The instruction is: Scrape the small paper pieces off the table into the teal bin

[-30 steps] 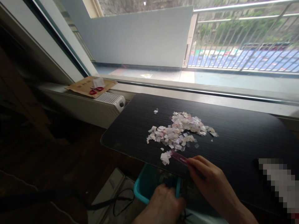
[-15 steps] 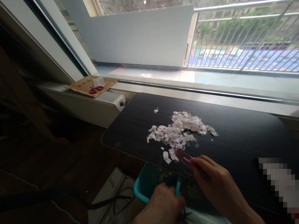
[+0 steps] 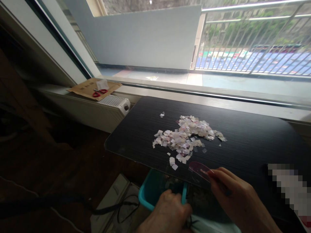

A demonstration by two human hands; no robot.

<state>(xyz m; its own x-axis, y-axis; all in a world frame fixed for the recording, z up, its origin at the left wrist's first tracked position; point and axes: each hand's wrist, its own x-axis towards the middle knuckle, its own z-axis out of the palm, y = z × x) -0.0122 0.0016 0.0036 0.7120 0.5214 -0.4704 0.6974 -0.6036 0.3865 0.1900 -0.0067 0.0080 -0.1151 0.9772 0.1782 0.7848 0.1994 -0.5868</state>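
A pile of small cut paper pieces (image 3: 191, 129), white and pale pink, lies on the black tabletop (image 3: 136, 129). My right hand (image 3: 234, 191) pinches a thin, see-through pinkish plastic piece with a rounded end (image 3: 200, 169). That rounded end is over the table's near edge, just right of the closest paper pieces and apart from them. Under this edge stands a teal bin (image 3: 147, 195) with a few bits inside. My left hand (image 3: 167, 210) is closed over the bin's near rim; its fingertips are hidden inside.
Red-handled scissors (image 3: 100, 93) rest on a brown envelope (image 3: 84, 89) on the sill, beside a white radiator (image 3: 116, 102). A blurred-out object (image 3: 289, 187) lies at the table's right. Black cable (image 3: 119, 207) and a pale box (image 3: 111, 194) are on the floor left of the bin.
My right hand has drawn the plastic piece right and slightly down, away from the near paper pieces. My left hand stays on the bin.
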